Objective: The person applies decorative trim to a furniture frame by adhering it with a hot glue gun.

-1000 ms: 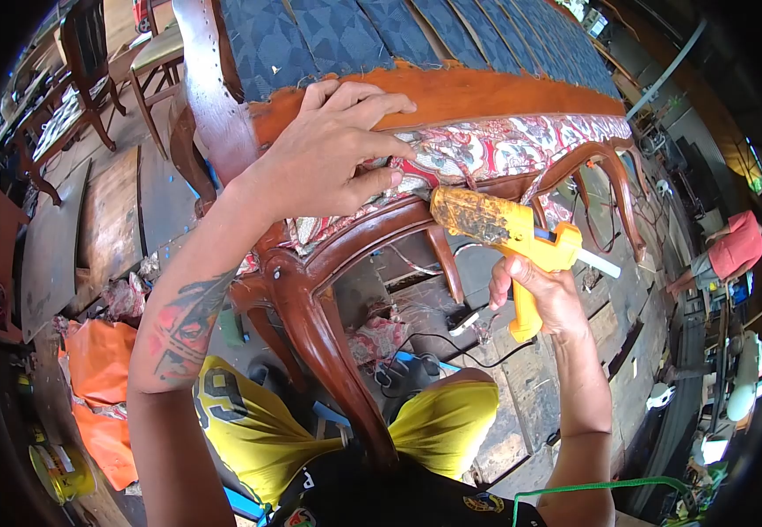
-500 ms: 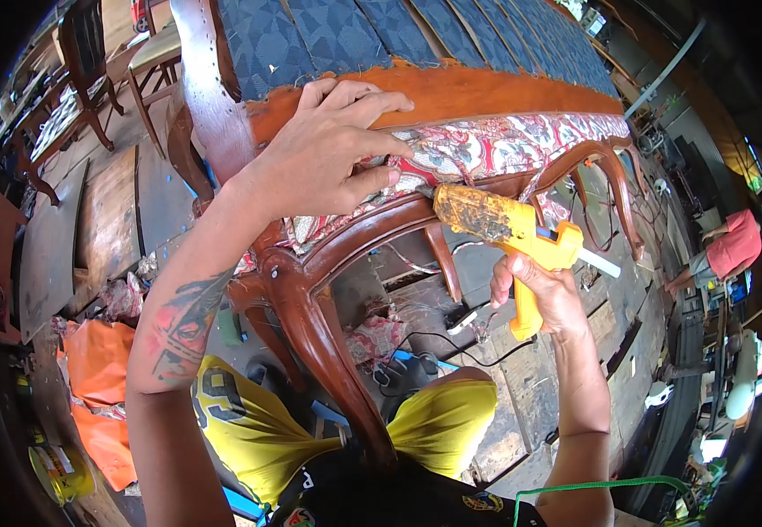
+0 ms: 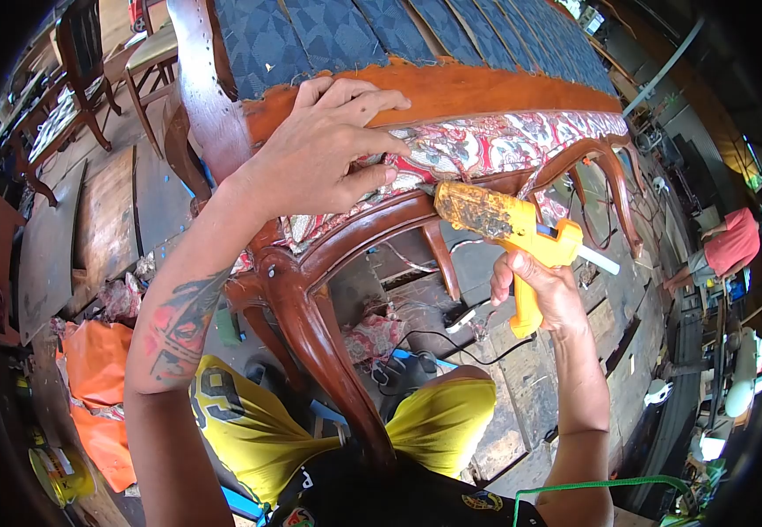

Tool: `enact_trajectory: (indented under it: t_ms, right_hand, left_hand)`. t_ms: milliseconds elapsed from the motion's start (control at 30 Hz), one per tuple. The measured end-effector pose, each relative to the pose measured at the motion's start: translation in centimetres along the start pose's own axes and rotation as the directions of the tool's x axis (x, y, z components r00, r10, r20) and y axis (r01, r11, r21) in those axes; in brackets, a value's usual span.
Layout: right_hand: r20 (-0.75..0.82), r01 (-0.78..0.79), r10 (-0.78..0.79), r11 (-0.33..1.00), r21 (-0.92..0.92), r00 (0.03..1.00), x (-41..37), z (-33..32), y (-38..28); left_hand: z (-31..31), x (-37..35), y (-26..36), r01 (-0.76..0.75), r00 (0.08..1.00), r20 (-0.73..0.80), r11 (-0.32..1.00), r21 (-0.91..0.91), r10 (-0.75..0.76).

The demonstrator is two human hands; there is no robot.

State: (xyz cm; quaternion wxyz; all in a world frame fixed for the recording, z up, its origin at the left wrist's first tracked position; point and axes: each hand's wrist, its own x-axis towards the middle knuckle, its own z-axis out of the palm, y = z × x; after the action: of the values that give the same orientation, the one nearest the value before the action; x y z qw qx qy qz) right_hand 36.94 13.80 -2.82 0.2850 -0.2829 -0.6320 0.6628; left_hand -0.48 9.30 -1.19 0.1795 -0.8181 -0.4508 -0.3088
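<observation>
My right hand (image 3: 539,285) is wrapped round the handle of a yellow hot glue gun (image 3: 486,213), its body stained dark and a white glue stick (image 3: 599,260) poking out of the back. The nozzle meets the lower edge of the red-and-white patterned fabric (image 3: 495,145), along the carved wooden rail (image 3: 372,227) of a sofa frame. My left hand (image 3: 332,145) lies over the fabric and the orange-brown board (image 3: 486,92) above it, fingers spread, with thumb and index finger against the fabric. Some of the fabric is hidden under this hand.
Blue patterned upholstery (image 3: 328,35) covers the area beyond the board. A curved wooden leg (image 3: 328,351) comes down between my knees. A black cord (image 3: 469,356) runs over the plank floor. Orange material (image 3: 100,360) lies at left; a person in a red shirt (image 3: 732,241) is at far right.
Almost nothing differs. The view has shifted very slightly; both hands and the glue gun keep nearly the same place at the fabric edge.
</observation>
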Motion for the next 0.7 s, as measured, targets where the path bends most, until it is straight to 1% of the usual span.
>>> enact_trajectory:
  t_ms: [367, 567, 633, 700]
  right_hand:
    - [-0.023, -0.012, 0.011, 0.999, -0.037, 1.000, -0.2, 0.7, -1.0]
    - [-0.076, -0.022, 0.018, 0.998, -0.058, 0.997, -0.4, 1.3, -2.0]
    - [-0.093, -0.057, 0.048, 0.994, -0.093, 0.994, -0.4, 1.4, -2.5]
    - [-0.110, -0.065, 0.057, 0.995, -0.076, 0.992, -0.6, 2.3, -3.8]
  left_hand:
    - [0.1, -0.1, -0.1, 0.001, 1.000, -0.006, 1.000, 0.001, -0.001]
    - [0.2, -0.1, -0.1, -0.006, 1.000, -0.022, 1.000, 0.000, 0.006]
    - [0.3, -0.2, -0.1, -0.011, 0.999, -0.034, 1.000, 0.002, 0.011]
    - [0.4, -0.2, -0.1, -0.018, 0.999, -0.045, 1.000, -0.001, 0.018]
